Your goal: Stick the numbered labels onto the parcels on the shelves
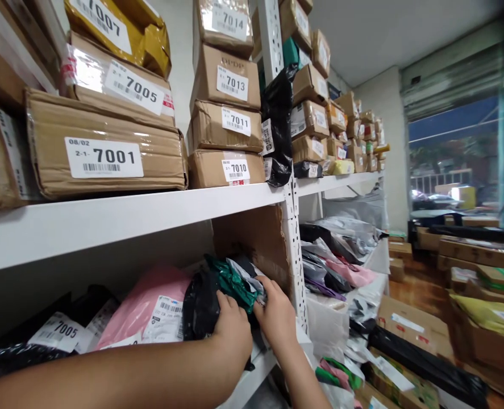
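Observation:
On the lower shelf, a row of soft plastic parcels stands pressed together. My left hand [233, 326] is closed at the lower edge of a crinkled green plastic mailing bag [233, 279], with its fingers curled. A black mailing bag [200, 304] sits right against those fingers. My right hand [276, 313] grips a grey plastic mailing bag [245, 272] between thumb and fingers, at the row's right end. Left of the black bag leans a pink mailing bag [143, 301] with a white barcode label. My palms hide the lower parts of the bags.
The white upper shelf [149, 218] runs just above my hands and carries numbered cardboard boxes [107, 142]. A cardboard divider [255, 233] and a white perforated post [296, 255] stand to the right. More parcels [413, 335] cover the floor at right.

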Motion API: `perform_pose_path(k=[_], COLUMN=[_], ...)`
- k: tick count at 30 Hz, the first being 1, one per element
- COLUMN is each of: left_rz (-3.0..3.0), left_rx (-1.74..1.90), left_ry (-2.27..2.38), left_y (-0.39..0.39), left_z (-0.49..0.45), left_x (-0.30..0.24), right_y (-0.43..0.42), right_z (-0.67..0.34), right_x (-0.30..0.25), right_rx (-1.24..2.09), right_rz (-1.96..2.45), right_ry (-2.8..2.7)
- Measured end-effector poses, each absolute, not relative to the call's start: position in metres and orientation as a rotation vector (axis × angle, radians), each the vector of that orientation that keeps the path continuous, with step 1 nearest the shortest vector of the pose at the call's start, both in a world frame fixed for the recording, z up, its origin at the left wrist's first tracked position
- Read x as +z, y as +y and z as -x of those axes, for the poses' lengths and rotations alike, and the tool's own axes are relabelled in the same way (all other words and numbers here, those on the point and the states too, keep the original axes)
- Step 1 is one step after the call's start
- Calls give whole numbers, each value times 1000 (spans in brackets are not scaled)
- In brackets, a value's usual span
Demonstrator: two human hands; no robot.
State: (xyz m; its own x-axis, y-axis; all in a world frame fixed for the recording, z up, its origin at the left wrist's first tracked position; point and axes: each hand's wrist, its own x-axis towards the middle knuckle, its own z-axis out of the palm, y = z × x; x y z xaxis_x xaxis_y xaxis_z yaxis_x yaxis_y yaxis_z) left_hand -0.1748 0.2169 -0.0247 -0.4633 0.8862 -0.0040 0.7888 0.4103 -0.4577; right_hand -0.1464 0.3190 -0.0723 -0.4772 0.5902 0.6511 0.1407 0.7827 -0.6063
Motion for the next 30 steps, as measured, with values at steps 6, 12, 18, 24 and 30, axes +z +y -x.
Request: perform_pose_path(k=[6, 12, 18, 24, 30], left_rz=[1451, 2010, 1983, 1956, 1655], left_rx=[622, 569, 346, -119, -134], left_ry=[-2409, -2581, -2716, -2400, -2388], left_y=[226, 222, 185, 164, 161], left_z=[207, 232, 266, 279, 270], left_x=[-23, 42, 68, 53, 43], right_y=[328, 339, 333, 290, 274], right_z=[152, 154, 144, 124, 139], right_x=[-78, -85, -92, -107, -124], right_rx=[719, 765, 758, 713, 794], right_rz=[443, 387, 411, 352, 164], right_ry=[-1895, -1859, -1744, -1464, -1816])
